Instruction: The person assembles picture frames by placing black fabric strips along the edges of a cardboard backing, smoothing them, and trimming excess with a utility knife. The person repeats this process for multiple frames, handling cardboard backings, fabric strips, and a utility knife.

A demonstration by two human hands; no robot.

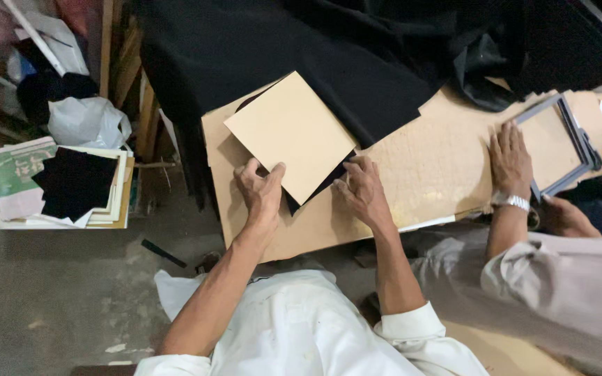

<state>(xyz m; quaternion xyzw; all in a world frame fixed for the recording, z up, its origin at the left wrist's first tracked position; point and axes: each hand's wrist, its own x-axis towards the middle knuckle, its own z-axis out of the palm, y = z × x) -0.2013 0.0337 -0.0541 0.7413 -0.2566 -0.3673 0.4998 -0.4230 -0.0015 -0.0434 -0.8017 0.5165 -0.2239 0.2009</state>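
Nearest, left hand (260, 186) and right hand (361, 189) pinched the near edges of a tan board (292, 134); it looked light, stiff, over black cloth (329, 182)

Tan board square (291, 134): matt, smooth card, laid on a black piece (315, 189) that looks like soft, dull cloth. Counter (426, 174): rough brown cardboard sheet, scuffed; black fabric heap (357, 49) matt, draped. Neighbour's frame (571, 143) grey, slightly sheened; wristwatch (511, 201) shiny metal.
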